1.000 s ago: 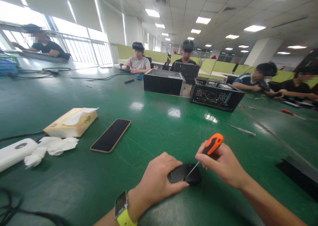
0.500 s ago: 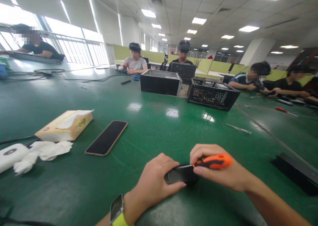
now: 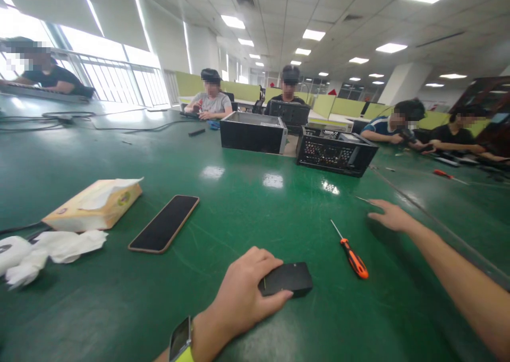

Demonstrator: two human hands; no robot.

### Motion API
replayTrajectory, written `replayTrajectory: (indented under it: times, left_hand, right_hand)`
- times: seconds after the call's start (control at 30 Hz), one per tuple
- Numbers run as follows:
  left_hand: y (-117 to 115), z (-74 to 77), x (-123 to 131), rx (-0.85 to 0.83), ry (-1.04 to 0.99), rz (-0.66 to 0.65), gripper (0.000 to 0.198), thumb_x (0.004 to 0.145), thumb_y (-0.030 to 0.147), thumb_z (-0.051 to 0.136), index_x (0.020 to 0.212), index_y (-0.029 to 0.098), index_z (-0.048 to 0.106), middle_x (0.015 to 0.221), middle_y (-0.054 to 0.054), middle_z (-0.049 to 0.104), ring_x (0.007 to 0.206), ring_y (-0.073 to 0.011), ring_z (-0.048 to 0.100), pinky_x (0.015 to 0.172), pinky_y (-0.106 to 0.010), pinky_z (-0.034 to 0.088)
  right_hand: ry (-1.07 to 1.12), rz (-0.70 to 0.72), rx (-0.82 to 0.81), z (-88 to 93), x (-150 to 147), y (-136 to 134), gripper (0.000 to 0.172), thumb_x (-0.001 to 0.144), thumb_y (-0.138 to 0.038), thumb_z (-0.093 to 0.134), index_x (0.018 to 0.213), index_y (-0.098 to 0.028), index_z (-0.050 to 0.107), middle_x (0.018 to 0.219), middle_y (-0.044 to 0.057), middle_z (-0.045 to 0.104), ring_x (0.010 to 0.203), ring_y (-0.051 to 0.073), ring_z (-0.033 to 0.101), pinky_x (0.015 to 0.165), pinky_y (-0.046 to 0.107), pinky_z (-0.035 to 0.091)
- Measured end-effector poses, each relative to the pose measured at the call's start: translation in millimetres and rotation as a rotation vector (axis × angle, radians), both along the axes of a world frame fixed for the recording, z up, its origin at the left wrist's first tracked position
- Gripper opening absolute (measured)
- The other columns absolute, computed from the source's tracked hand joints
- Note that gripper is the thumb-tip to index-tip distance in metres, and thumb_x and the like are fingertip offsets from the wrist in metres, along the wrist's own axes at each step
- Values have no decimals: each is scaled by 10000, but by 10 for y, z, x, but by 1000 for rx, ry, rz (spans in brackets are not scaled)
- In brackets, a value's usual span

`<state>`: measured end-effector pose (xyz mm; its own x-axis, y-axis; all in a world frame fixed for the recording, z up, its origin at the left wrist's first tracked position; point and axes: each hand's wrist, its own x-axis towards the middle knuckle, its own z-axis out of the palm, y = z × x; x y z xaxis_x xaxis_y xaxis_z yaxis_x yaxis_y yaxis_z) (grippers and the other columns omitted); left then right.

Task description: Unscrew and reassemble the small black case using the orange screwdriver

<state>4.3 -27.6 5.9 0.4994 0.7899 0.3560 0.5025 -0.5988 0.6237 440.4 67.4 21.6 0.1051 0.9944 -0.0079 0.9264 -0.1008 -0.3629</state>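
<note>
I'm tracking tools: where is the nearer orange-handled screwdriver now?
In the head view, the screwdriver lies right of centre on the green table, between the black block gripped by the left hand and the right hand.

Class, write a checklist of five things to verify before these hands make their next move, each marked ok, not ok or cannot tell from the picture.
1. Black box steadied: ok. The left hand holds the black box between thumb and fingers.
2. Orange screwdriver out of the hands: ok. The orange screwdriver lies on the green table.
3. Thin tool firmly gripped: cannot tell. The right hand is at the thin tool and hides part of it.
4. Both hands on the black box: not ok. Only the left is.
5. Phone apart from the black box: ok. The phone lies to its left, with table between.
</note>
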Motion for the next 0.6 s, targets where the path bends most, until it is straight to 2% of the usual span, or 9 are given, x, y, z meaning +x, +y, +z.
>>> replayTrajectory:
  times: [0.07, 0.13, 0.23, 0.3, 0.37, 0.43, 0.47, 0.53, 0.6]
  left_hand:
    - [-6, -3, -2, 12, 0, 3, 305, 745, 271, 770, 1031, 197, 696, 956, -49, 690, 880, -246, 608, 776, -360, 502]
    - [-10, 1, 5, 29, 12, -11, 285, 756, 289, 758, 1016, 193, 691, 932, -47, 692, 862, -247, 605, 765, -362, 499]
    - [-13, 13, 30, 47, 55, -18, 258, 785, 322, 730, 1002, 192, 681, 910, -48, 692, 843, -250, 601, 750, -365, 494]
    - [-14, 17, 45, 52, 86, -8, 257, 796, 342, 715, 999, 189, 673, 910, -53, 690, 847, -258, 600, 741, -368, 492]
    - [-14, 15, 47, 60, 111, -7, 258, 805, 353, 704, 1000, 188, 664, 912, -55, 687, 853, -263, 599, 738, -370, 490]
    - [-11, 13, 34, 70, 133, -19, 254, 817, 357, 689, 1005, 188, 656, 914, -54, 682, 853, -262, 598, 740, -372, 487]
    - [-8, 12, 24, 75, 143, -22, 250, 824, 357, 681, 1007, 189, 654, 911, -54, 680, 849, -259, 598, 740, -371, 485]
    - [-2, 13, 1, 80, 160, -18, 243, 836, 359, 668, 1008, 188, 652, 902, -54, 672, 847, -257, 597, 739, -369, 482]
    - [2, 14, -13, 83, 172, -9, 251, 842, 370, 665, 1014, 188, 652, 898, -55, 667, 847, -257, 597, 738, -370, 480]
  right_hand:
    - [-88, -229, 57, -22, 74, 170, 610, 898, -450, 443, 1389, -91, 493, 1487, 267, 403, 1356, 463, 353, 1037, 671, 301]
    - [-150, -384, 77, -54, 93, 240, 588, 926, -439, 376, 1309, -32, 555, 1406, 346, 452, 1311, 522, 372, 972, 748, 279]
    - [-163, -414, 76, -12, 42, 112, 606, 942, -500, 333, 1141, -38, 671, 1149, 346, 629, 1124, 513, 540, 877, 722, 368]
    - [-112, -282, 59, 72, -112, -133, 593, 926, -583, 372, 1067, -125, 722, 1013, 224, 707, 968, 393, 637, 837, 549, 479]
    - [-12, -12, -3, 149, -410, -461, 529, 883, -643, 458, 998, -219, 752, 915, 88, 727, 813, 263, 655, 750, 371, 517]
    - [171, 530, -183, 190, -793, -783, 440, 896, -585, 526, 966, -219, 760, 834, 52, 689, 787, 222, 631, 741, 331, 486]
    - [199, 645, -224, 202, -977, -913, 396, 926, -545, 516, 963, -234, 757, 815, 34, 666, 784, 201, 618, 748, 320, 467]
    - [211, 706, -242, 224, -1246, -1079, 386, 968, -499, 474, 944, -230, 749, 800, 22, 628, 761, 176, 592, 722, 303, 437]
    - [201, 696, -224, 261, -1347, -1131, 380, 978, -480, 470, 918, -223, 744, 783, 15, 606, 742, 167, 573, 718, 303, 416]
